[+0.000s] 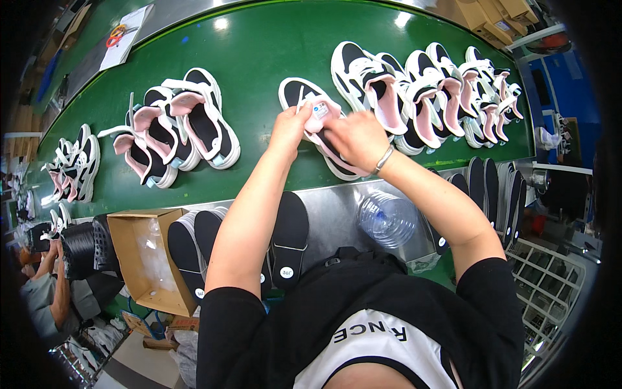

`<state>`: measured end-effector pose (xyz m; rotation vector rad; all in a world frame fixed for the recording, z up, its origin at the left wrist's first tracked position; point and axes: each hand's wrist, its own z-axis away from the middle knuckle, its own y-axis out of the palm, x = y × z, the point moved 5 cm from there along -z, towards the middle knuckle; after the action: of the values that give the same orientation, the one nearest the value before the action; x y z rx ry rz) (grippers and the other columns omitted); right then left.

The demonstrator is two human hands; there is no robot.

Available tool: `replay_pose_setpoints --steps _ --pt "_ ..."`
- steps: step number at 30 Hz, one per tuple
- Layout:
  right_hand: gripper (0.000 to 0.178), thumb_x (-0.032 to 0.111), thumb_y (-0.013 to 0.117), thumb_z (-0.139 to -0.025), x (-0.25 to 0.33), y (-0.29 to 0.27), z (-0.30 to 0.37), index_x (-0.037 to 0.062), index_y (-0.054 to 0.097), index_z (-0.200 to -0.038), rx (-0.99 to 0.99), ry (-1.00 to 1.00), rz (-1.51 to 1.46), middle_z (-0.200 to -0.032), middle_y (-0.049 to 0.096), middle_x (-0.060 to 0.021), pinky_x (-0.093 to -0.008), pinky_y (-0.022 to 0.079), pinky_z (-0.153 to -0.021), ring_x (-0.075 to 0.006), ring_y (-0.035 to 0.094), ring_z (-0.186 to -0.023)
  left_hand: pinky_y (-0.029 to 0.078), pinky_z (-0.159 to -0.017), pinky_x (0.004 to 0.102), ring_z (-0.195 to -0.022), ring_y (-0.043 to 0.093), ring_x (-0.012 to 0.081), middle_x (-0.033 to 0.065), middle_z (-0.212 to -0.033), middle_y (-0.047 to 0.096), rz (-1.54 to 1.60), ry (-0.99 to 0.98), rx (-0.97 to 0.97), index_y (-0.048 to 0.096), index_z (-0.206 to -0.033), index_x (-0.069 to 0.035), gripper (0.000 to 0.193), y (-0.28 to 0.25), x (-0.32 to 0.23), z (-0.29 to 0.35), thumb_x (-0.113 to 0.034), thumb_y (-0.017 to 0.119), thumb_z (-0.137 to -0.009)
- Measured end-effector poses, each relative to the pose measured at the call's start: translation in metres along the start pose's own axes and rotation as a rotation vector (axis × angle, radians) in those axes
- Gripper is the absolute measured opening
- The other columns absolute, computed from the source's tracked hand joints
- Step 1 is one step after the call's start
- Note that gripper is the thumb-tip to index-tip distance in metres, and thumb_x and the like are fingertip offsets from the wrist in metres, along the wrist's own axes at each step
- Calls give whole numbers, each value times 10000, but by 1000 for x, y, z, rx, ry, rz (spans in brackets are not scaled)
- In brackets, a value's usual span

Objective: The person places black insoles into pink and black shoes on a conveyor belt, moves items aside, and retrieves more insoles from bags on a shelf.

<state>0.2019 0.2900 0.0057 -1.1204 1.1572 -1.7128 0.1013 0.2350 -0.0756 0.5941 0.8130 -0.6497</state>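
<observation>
A white and black sneaker with pink lining [295, 91] lies on the green work surface, toe pointing away. My left hand [287, 133] is closed on its pink tongue, which is pulled up so that a small label shows. My right hand [363, 142], with a metal bracelet at the wrist, is at the shoe's opening. Its fingers are bent together, their tips hidden against the lining, so what they pinch cannot be made out. Several matching sneakers [382, 104] stand close on the right, and another group [214, 123] stands on the left.
Along the near metal ledge stand black insoles [289, 227], a clear plastic container [389, 220] and an open cardboard box [146, 259]. More insoles [476, 185] line the right side. Scissors [115, 35] lie on paper at the far left. Another person [55, 292] handles a shoe at the left.
</observation>
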Motion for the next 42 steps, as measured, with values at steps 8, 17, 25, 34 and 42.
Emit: replay_pose_setpoints --steps 8,17,25,34,42 --pt "187 118 532 -690 -29 11 -24 97 569 -872 -264 -155 32 -791 562 -59 -314 425 -676 -200 522 -782 444 -522 252 -626 545 134 64 -779 572 25 -26 -26 538 -875 -5 265 6 1 -2 -256 473 -818" --pt "73 126 558 -713 -20 -40 119 68 545 -756 -180 -217 -568 -712 512 -66 -346 395 -651 -253 500 -721 380 -684 413 -735 519 329 161 -759 554 -1152 686 -319 583 -870 -21 195 -48 -97 36 -139 512 -731" --pt "165 173 569 -684 -9 -1 195 120 569 -840 -141 44 -171 -763 526 -38 -322 374 -651 -193 513 -718 349 -827 389 -976 440 308 131 -1007 504 -1197 1059 183 471 -1019 -34 390 112 -50 60 -190 603 -687" --pt "447 309 683 -589 -130 54 302 80 497 -924 -34 939 -57 -1069 468 -122 -416 376 -759 -279 439 -987 364 -737 361 -871 471 234 71 -813 532 -1432 1011 275 541 -804 -64 191 152 24 62 -216 569 -691" --pt "344 239 647 -593 -126 60 304 79 512 -865 -148 777 142 -1067 471 -162 -372 366 -756 -284 454 -966 341 -809 404 -948 444 332 173 -989 502 -818 860 -198 469 -1015 -11 374 111 -15 15 -232 567 -730"
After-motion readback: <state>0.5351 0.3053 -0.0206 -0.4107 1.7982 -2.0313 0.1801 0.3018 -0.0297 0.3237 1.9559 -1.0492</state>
